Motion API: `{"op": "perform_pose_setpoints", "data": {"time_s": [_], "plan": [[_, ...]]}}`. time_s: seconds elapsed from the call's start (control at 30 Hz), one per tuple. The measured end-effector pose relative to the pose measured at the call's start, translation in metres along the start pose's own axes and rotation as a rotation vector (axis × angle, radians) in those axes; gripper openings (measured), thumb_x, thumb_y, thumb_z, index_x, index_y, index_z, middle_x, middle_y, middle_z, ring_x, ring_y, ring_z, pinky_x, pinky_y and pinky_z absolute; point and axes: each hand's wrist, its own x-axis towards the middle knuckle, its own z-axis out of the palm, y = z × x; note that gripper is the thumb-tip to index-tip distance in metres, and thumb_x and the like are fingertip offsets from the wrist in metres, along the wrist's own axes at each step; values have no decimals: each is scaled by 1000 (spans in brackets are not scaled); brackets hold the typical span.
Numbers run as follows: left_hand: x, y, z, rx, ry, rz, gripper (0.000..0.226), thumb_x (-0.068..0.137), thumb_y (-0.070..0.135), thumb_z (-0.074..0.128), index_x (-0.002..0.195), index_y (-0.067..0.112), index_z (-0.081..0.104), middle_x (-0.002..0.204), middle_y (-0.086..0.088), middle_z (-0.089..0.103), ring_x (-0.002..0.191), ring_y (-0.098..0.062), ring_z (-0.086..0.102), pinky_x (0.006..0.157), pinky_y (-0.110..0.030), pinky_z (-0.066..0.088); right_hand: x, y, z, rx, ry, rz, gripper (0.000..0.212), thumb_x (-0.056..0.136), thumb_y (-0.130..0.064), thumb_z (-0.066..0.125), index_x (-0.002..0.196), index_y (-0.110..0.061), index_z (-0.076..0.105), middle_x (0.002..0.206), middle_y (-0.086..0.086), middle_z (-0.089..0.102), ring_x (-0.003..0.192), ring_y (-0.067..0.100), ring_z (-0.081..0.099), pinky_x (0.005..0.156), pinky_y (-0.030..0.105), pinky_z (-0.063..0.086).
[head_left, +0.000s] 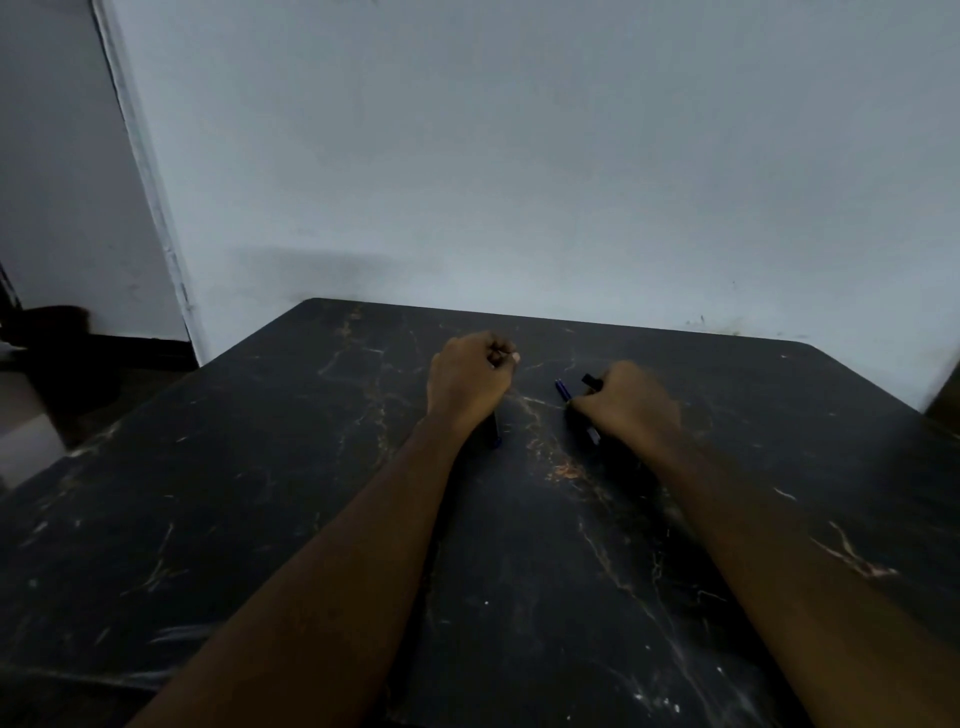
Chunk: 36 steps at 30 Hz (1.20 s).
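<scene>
My left hand (470, 382) is curled into a fist over the middle of the black marble table (260, 519). It grips a dark pen (496, 434) whose lower end, tipped in blue, sticks out below the wrist. My right hand (631, 402) lies a little to the right, its fingers curled round a blue pen (562, 389) that points up and left out of the grip. A black piece (591, 382), perhaps a cap or a second pen, shows just above the right fingers. Most of each pen is hidden by the hands.
The table's far edge (571, 319) meets a pale grey wall (519, 156). To the left, a wall corner (156, 208) and a dim floor area with dark shapes (47, 332). The light is low and the table has pale veins and scratches.
</scene>
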Motion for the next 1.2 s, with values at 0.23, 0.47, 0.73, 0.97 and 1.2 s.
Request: {"op": "perform_pose_setpoints", "data": {"time_s": [0.23,0.47,0.73,0.97,1.2], "plan": [[0,0,1,-16,6,-1,10,86,33,66,91,28,73,75,16,64,76,-4,63,74,-27,54,0,1,-2,-5,37,-31,27,73,-40,72,78,-14,64,66,1,59,63,15,58,58,31,52],[-1,1,1,-32,-4,-26,14,86,36,66,93,26,74,81,11,70,78,-7,65,76,-31,56,-1,1,-4,123,69,-48,24,74,-35,75,72,-11,70,64,4,64,59,19,62,51,30,48],[0,9,1,-274,-39,-118,43,91,44,62,80,3,70,73,-11,68,67,-14,61,66,-31,48,-7,-6,-7,616,183,-151,13,75,-30,81,67,-24,74,67,-4,72,62,9,68,58,33,53],[0,19,-6,-684,-127,-181,24,88,29,71,77,8,75,63,10,70,59,10,60,54,-7,43,-13,-19,-6,706,187,-353,9,78,-22,80,79,-13,78,73,2,74,70,12,70,66,37,57],[4,18,-13,-761,24,-247,22,92,26,66,90,5,73,80,2,71,50,11,53,47,-6,39,-10,-14,-8,640,225,-291,40,86,-48,67,73,-10,71,61,1,66,59,15,62,56,34,46]]}}
